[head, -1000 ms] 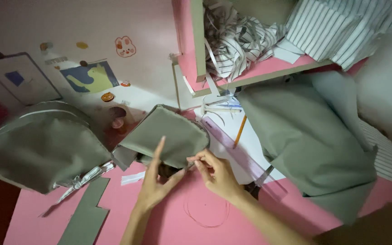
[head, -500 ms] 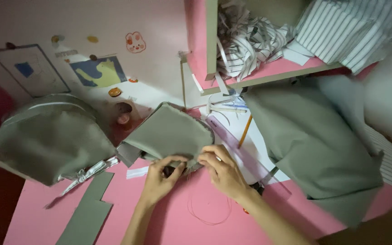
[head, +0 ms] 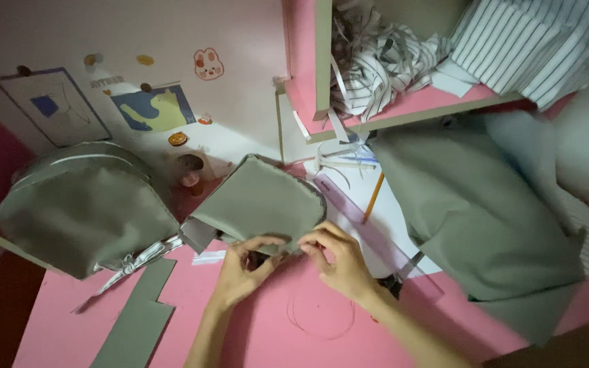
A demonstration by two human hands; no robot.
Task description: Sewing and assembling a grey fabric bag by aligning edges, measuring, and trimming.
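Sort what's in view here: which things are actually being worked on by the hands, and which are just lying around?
In hand:
- small grey-green fabric piece, pinched at its near edge by the left hand and right hand
- loop of thread on the pink table

Lying about:
- grey-green bag
- large grey-green cloth
- cut fabric strip
- pencil
- striped fabric scraps

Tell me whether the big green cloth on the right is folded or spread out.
Spread out: the green cloth lies loosely draped over the table edge, wrinkled, not stacked.
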